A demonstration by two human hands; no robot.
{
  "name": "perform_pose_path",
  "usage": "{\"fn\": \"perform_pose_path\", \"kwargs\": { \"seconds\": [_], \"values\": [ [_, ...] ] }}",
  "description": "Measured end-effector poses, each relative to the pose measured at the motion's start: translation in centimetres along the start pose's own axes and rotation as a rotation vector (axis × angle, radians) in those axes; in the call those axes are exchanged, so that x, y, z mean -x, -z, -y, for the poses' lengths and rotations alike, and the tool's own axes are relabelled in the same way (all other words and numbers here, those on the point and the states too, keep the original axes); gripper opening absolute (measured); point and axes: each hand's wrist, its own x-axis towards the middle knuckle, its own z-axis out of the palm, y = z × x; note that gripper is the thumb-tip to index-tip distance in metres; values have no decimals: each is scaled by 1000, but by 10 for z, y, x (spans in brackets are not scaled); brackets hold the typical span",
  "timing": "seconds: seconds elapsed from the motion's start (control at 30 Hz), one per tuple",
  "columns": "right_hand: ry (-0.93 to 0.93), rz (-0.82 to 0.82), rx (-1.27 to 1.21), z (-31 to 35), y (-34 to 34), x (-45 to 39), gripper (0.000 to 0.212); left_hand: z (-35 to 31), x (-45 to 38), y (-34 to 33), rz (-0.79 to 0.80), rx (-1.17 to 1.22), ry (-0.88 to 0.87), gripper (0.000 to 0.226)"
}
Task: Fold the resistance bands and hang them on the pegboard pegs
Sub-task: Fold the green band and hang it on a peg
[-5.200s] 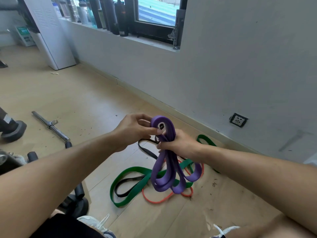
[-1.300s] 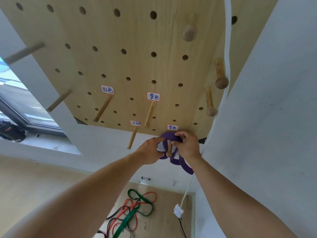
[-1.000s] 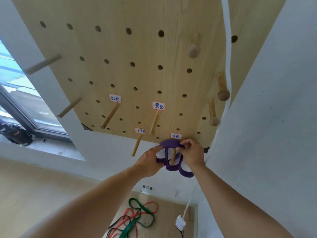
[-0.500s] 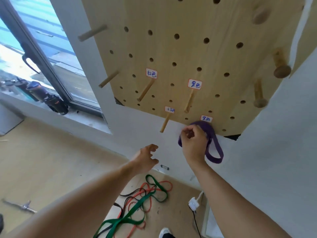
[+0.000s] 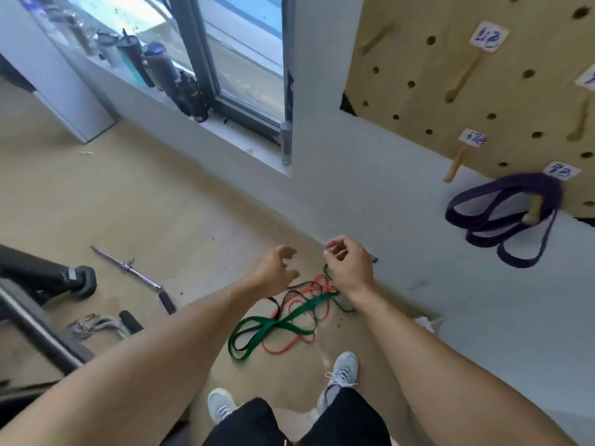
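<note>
Both hands are empty: left hand (image 5: pixel 273 268) loosely open, right hand (image 5: pixel 349 263) loosely curled. Reach down to the tangled bands (image 5: pixel 283 320) below them; lift one free, probably the green.

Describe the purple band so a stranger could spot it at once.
Find the wooden pegboard on the wall right of the window. At its lower edge, the folded purple band hangs in loops from a peg. Every other band lies tangled on the floor; the neighbouring pegs are bare.
</note>
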Motion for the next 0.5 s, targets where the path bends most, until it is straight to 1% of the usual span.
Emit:
{"fn": "perform_pose_path", "kwargs": {
  "seconds": [0.13,0.23,0.4,0.5],
  "values": [
    [-145,112,-24,-7,-81,37,16,83,14,7,-9,54,84,50],
    [-232,179,20,-29,-131,61,21,129,20,3,-19,151,151,46],
    [-262,453,281,-88,-190,90,25,192,20,-35,-3,254,240,43],
    [-299,549,374,-134,-221,88,32,230,6,-72,-6,308,291,43]
  ]
}}
